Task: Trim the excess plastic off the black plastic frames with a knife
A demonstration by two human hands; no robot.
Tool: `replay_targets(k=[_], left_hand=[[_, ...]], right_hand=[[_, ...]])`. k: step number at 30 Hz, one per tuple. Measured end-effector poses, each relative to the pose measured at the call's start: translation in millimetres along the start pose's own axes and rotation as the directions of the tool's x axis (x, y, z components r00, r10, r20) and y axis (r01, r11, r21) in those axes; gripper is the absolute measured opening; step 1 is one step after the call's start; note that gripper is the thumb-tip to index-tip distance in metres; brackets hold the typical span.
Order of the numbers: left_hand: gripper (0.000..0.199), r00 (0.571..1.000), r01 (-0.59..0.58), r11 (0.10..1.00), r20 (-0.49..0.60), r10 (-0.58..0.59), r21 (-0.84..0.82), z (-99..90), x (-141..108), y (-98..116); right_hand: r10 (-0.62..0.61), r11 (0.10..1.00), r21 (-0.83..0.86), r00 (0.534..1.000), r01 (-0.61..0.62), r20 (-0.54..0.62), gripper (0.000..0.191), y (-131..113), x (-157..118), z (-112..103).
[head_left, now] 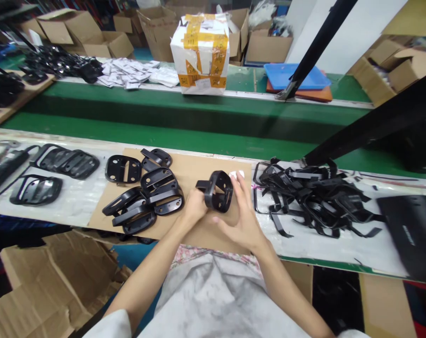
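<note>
In my left hand (196,206) is a black plastic frame part (221,191) with a rounded rim and a curved strap, raised over the cardboard sheet (213,164). My right hand (243,218) is just right of it, thumb and fingers spread apart. A small white piece (236,174) shows by its fingertips; whether they touch it I cannot tell. Left of my hands, several similar black parts (159,180) lie in a loose cluster on the cardboard. A tangled heap of black bent strips (314,197) lies to the right.
A hammer (6,144) and more black parts (36,190) lie at the left. A slanted black post (367,124) rises at the right. Behind the green trough stand a taped white box (200,54), a blue tray (297,76) and white packets (124,72).
</note>
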State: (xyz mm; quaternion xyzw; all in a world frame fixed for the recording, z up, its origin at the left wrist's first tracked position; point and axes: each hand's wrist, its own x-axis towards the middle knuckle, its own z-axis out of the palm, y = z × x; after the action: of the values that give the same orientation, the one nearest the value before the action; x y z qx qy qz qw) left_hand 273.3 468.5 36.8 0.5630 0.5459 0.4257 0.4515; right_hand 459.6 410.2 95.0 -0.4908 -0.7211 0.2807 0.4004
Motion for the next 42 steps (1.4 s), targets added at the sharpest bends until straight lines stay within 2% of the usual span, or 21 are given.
replay_targets(k=[3, 4, 6, 8, 10, 12, 14, 16, 19, 20, 22, 24, 26, 28, 31, 35, 39, 40, 42], left_hand=[[0.014, 0.985, -0.160, 0.959, -0.021, 0.170, 0.236, 1.2, 17, -7], [0.015, 0.982, -0.179, 0.945, -0.013, 0.190, 0.275, 2.2, 23, -8], [0.014, 0.981, -0.184, 0.932, -0.006, 0.196, 0.312, 4.9, 33, -7], [0.012, 0.978, -0.184, 0.892, -0.014, 0.208, 0.414, 8.0, 40, -3], [0.006, 0.972, -0.194, 0.797, 0.004, 0.233, 0.572, 10.7, 43, 2], [0.018, 0.966, -0.204, 0.698, 0.027, 0.256, 0.687, 12.5, 42, 5], [0.030, 0.960, -0.223, 0.664, 0.042, 0.276, 0.713, 13.2, 41, 4], [0.039, 0.953, -0.245, 0.665, 0.049, 0.300, 0.705, 13.2, 40, 1], [0.048, 0.940, -0.289, 0.671, 0.069, 0.335, 0.683, 13.2, 40, -4], [0.049, 0.937, -0.298, 0.674, 0.071, 0.342, 0.676, 13.2, 40, -6], [0.048, 0.934, -0.309, 0.677, 0.078, 0.349, 0.668, 13.2, 41, -8], [0.044, 0.933, -0.314, 0.676, 0.083, 0.351, 0.667, 13.2, 41, -8], [0.041, 0.932, -0.318, 0.668, 0.091, 0.352, 0.672, 13.2, 41, -8], [0.041, 0.932, -0.317, 0.662, 0.095, 0.349, 0.679, 13.4, 41, -8], [0.041, 0.939, -0.303, 0.665, 0.093, 0.332, 0.683, 13.7, 40, -6], [0.042, 0.944, -0.293, 0.678, 0.089, 0.319, 0.674, 13.7, 40, -4], [0.041, 0.945, -0.292, 0.684, 0.090, 0.315, 0.668, 13.5, 40, -3], [0.041, 0.946, -0.290, 0.683, 0.091, 0.313, 0.670, 13.5, 40, -3], [0.042, 0.948, -0.284, 0.679, 0.092, 0.306, 0.677, 13.5, 40, -3]], right_hand=[[0.169, 0.981, -0.075, 0.981, -0.177, -0.099, 0.067, 14, -30, 0], [0.222, 0.963, -0.131, 0.969, -0.235, -0.104, 0.060, 19, -40, 2], [0.303, 0.918, -0.238, 0.948, -0.318, -0.100, 0.055, 29, -56, 5], [0.354, 0.887, -0.276, 0.929, -0.370, -0.109, 0.057, 36, -63, 6], [0.394, 0.880, -0.238, 0.912, -0.411, -0.115, 0.058, 40, -61, 3], [0.426, 0.882, -0.169, 0.898, -0.440, -0.114, 0.055, 40, -56, -3], [0.475, 0.874, -0.047, 0.872, -0.483, -0.118, 0.052, 37, -54, -10], [0.593, 0.801, 0.160, 0.801, -0.577, -0.085, 0.055, 29, -57, -13], [0.762, 0.556, 0.442, 0.644, -0.704, 0.069, 0.071, 17, -70, -10], [0.772, 0.499, 0.479, 0.621, -0.722, 0.132, 0.075, 16, -74, -7], [0.742, 0.480, 0.474, 0.630, -0.738, 0.229, 0.080, 16, -80, -3], [0.700, 0.540, 0.414, 0.664, -0.733, 0.263, 0.078, 22, -82, -1], [0.680, 0.612, 0.349, 0.698, -0.710, 0.227, 0.073, 28, -82, -3], [0.673, 0.643, 0.325, 0.714, -0.694, 0.194, 0.071, 29, -83, -5], [0.715, 0.580, 0.403, 0.680, -0.708, 0.165, 0.078, 20, -89, -1], [0.780, 0.517, 0.531, 0.625, -0.671, 0.030, 0.087, 9, -96, 9], [0.776, 0.481, 0.465, 0.608, -0.743, 0.169, 0.087, 12, -90, 10], [0.778, 0.481, 0.461, 0.606, -0.745, 0.168, 0.086, 13, -88, 9], [0.791, 0.503, 0.499, 0.608, -0.705, 0.062, 0.087, 12, -86, 9]])
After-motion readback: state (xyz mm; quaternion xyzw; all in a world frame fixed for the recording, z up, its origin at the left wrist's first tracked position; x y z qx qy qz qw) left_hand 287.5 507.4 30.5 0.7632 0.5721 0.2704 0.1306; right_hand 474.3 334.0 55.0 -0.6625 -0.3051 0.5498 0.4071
